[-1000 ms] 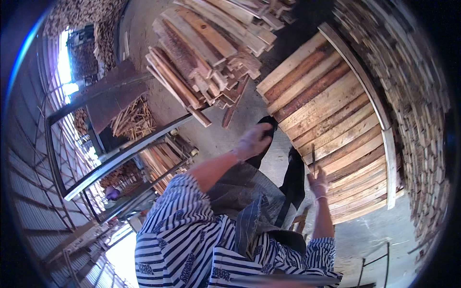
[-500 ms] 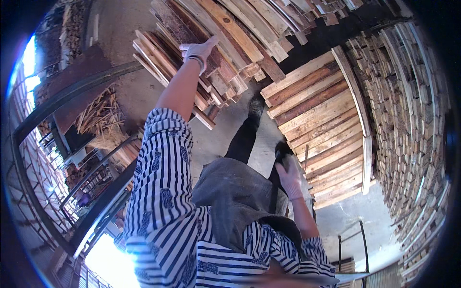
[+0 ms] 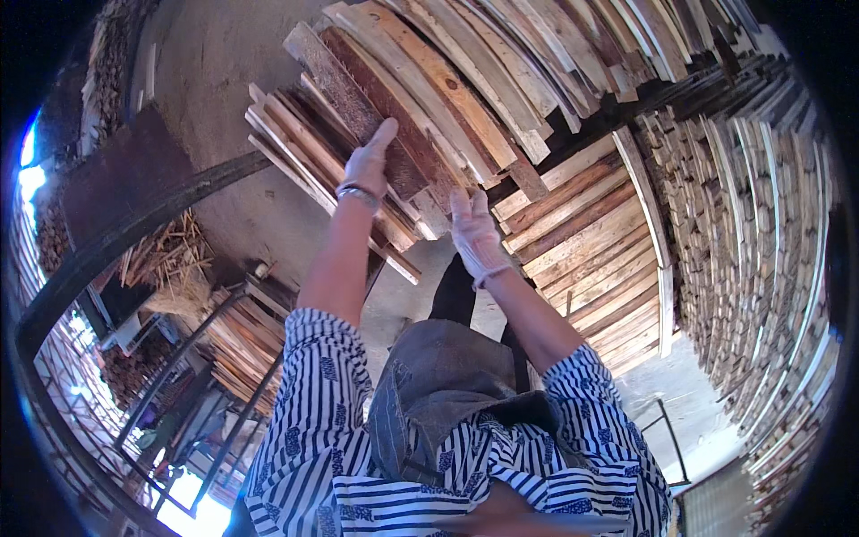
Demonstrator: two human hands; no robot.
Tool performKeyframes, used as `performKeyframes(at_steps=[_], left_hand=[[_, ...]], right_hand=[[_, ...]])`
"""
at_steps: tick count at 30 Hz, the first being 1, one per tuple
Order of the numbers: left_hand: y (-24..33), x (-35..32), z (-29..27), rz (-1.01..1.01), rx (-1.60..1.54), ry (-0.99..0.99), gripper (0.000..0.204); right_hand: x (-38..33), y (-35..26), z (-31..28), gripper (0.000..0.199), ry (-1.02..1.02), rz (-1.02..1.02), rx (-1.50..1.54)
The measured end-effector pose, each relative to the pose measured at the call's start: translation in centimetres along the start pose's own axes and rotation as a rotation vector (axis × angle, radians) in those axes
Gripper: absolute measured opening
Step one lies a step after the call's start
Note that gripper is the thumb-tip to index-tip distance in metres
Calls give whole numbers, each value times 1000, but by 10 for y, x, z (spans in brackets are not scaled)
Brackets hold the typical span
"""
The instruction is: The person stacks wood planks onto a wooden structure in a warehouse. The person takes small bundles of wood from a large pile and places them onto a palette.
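A timber yard or woodworking shed, packed with cut boards.

A loose heap of rough planks (image 3: 420,116) lies on a bare concrete floor (image 3: 224,54), their ends uneven and their faces a mix of pale and dark brown. Just right of the heap sits a flat, neatly laid bed of boards (image 3: 591,259), and beyond that rises a tall curved wall of stacked slats (image 3: 761,233). Left of the heap stands a dark metal frame (image 3: 134,242), with straw-like offcuts (image 3: 170,259) and further bundles of sticks (image 3: 242,349) beside it. Bright daylight enters at the far left edge, past a brick wall (image 3: 54,358).
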State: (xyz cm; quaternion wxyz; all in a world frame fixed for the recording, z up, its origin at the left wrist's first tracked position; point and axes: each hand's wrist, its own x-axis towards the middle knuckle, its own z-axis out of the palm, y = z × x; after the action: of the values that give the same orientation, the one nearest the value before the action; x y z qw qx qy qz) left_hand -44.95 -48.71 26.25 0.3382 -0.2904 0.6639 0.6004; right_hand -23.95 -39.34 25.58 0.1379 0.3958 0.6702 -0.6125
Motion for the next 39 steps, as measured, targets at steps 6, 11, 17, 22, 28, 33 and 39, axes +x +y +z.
performKeyframes(at_steps=[6,11,17,22,28,33,39], left_hand=[[24,-44,-36,-66,-291,-320,47],[-21,-103,10,64,-207,-149,48],[-92,-182,6,-61,-217,-172,58],[-127,-270,21,-244,371,46,75],[-149,-299,40,-61,573,-110,97],[-213,-247,-5,-314,-463,-529,48],[-248,-292,29,-468,-292,-538,40]], right_hand=[[22,-99,-47,98,-511,-85,448],[59,-114,-53,78,-592,-3,271],[-88,-60,-97,68,-461,7,-432],[-127,-37,-121,102,-561,-33,-186],[-38,-33,-63,130,-319,-313,-183],[-99,1,-119,113,-518,-7,28],[-202,84,-169,74,-481,-76,211]])
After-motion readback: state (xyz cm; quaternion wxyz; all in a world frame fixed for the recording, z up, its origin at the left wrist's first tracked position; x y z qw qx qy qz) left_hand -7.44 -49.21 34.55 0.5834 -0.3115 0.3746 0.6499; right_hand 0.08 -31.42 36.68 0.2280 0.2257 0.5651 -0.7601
